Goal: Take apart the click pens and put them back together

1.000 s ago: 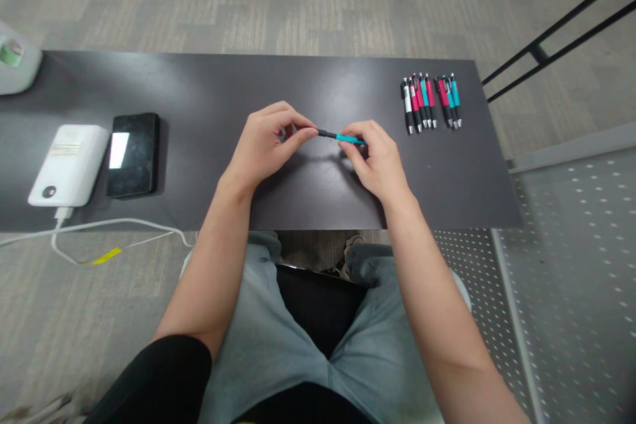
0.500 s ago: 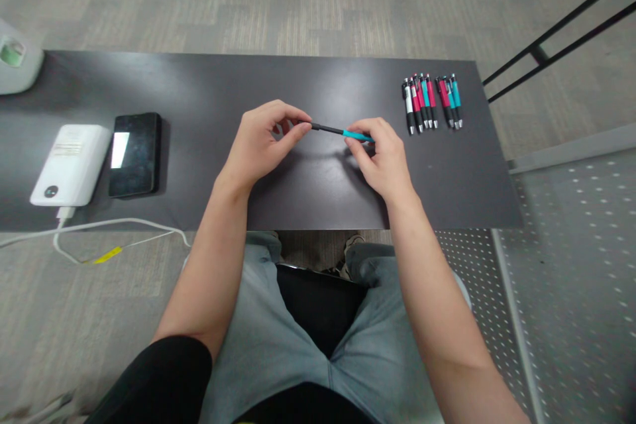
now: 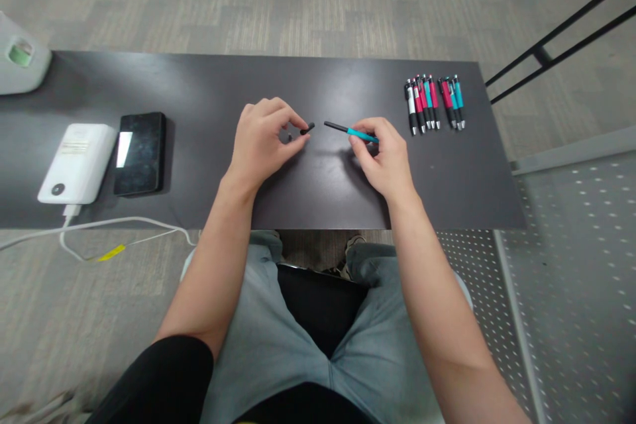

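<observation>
My left hand (image 3: 265,136) pinches a short black pen piece (image 3: 308,128) between thumb and index finger over the middle of the dark table (image 3: 318,199). A small greyish bit shows under its curled fingers, too small to name. To its right, my right hand (image 3: 382,152) grips a turquoise pen barrel (image 3: 362,136), whose narrow black end points left toward the piece. A short gap separates the two parts. The barrel's other end is hidden in my right fingers.
Several pens (image 3: 422,105) in white, red and turquoise lie in a row at the right, beside a smaller pen group (image 3: 451,103). On the left sit a black phone-like device (image 3: 140,154) and a white power bank (image 3: 77,164) with a cable (image 3: 124,220).
The black piece in my left hand has come apart from the turquoise barrel's black end and now tilts. My right hand has shifted slightly right with the barrel.
</observation>
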A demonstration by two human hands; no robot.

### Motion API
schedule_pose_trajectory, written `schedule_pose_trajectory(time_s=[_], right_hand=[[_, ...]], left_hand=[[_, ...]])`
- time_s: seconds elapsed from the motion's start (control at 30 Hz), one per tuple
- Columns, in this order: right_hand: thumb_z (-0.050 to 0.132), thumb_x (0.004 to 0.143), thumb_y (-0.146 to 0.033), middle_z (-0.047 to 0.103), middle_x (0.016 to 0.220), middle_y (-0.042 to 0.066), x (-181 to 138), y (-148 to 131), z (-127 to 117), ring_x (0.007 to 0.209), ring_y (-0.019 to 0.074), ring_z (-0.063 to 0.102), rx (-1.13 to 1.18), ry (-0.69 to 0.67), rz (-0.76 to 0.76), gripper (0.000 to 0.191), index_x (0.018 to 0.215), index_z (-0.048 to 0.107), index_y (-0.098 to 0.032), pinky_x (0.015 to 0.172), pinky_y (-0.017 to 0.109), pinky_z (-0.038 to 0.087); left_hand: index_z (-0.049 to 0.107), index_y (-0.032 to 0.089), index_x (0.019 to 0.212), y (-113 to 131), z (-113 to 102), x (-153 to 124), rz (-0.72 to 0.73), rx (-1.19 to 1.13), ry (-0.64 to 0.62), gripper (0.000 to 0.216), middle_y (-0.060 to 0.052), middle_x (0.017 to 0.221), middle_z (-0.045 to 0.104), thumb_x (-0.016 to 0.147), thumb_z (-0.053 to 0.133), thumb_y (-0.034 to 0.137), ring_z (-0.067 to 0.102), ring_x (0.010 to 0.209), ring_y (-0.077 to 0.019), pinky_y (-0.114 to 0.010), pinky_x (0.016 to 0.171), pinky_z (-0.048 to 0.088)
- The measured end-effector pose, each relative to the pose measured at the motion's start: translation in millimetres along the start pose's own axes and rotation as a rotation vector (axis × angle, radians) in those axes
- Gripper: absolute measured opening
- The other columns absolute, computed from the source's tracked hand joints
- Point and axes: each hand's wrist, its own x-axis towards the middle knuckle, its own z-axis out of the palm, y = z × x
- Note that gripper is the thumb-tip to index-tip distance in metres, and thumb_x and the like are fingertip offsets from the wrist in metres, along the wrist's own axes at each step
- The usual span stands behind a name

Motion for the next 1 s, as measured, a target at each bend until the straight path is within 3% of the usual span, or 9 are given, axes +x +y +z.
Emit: schedule_pose_trajectory(time_s=[0.1, 0.2, 0.33, 0.43, 0.77, 1.0], right_hand=[[0.071, 0.118, -0.044, 0.087, 0.115, 0.007, 0.2, 0.5, 0.1, 0.106, 0.0307, 0.081, 0.028, 0.012, -0.014, 0.015, 0.124, 0.079, -0.032, 0.100, 0.050, 0.063], [0.072, 0.118, -0.046, 0.087, 0.115, 0.008, 0.6, 1.4, 0.4, 0.106, 0.0316, 0.080, 0.036, 0.014, -0.007, 0.017, 0.124, 0.079, -0.032, 0.100, 0.050, 0.064], [0.070, 0.119, -0.048, 0.087, 0.117, 0.009, 1.2, 1.4, 0.2, 0.107, 0.0321, 0.080, 0.039, -0.013, 0.011, 0.020, 0.125, 0.079, -0.032, 0.102, 0.051, 0.064], [0.071, 0.119, -0.050, 0.088, 0.119, 0.009, 1.3, 0.2, -0.3, 0.108, 0.0325, 0.080, 0.032, -0.025, 0.016, 0.020, 0.124, 0.080, -0.032, 0.103, 0.052, 0.064], [0.072, 0.120, -0.055, 0.089, 0.117, 0.009, 0.4, -2.8, -2.1, 0.103, 0.0317, 0.079, 0.007, -0.023, -0.028, 0.023, 0.121, 0.081, -0.033, 0.101, 0.053, 0.063], [0.071, 0.121, -0.057, 0.089, 0.116, 0.009, 0.8, -3.9, -2.3, 0.101, 0.0322, 0.080, 0.018, -0.018, -0.032, 0.025, 0.122, 0.081, -0.034, 0.101, 0.054, 0.064]], left_hand=[[0.084, 0.031, 0.098, 0.0, 5.6, -1.3, 0.015, -0.047, 0.012, 0.021, -0.007, 0.123, 0.088, 0.091, 0.101, 0.019, 0.078, 0.127, -0.0413, -0.066, 0.127, 0.048], [0.083, 0.033, 0.097, 0.5, 8.6, -0.7, 0.018, -0.108, 0.070, 0.023, -0.005, 0.117, 0.090, 0.089, 0.103, 0.024, 0.078, 0.122, -0.0409, -0.070, 0.131, 0.044], [0.084, 0.032, 0.105, -0.8, 4.8, 2.2, -0.036, -0.243, 0.146, 0.015, -0.003, 0.106, 0.088, 0.102, 0.097, 0.040, 0.080, 0.104, -0.0310, -0.055, 0.113, 0.060], [0.084, 0.030, 0.106, -2.4, 1.3, 3.2, -0.058, -0.308, 0.178, 0.015, -0.004, 0.107, 0.088, 0.104, 0.094, 0.042, 0.080, 0.102, -0.0274, -0.047, 0.102, 0.065], [0.085, 0.029, 0.100, 5.7, 2.4, 4.3, -0.041, -0.372, 0.199, 0.012, -0.003, 0.103, 0.090, 0.098, 0.096, 0.034, 0.081, 0.097, -0.0251, -0.044, 0.101, 0.068], [0.084, 0.029, 0.102, 0.6, 1.2, 4.0, -0.059, -0.373, 0.161, 0.025, -0.005, 0.107, 0.091, 0.104, 0.096, 0.050, 0.082, 0.100, -0.0261, -0.044, 0.102, 0.069]])
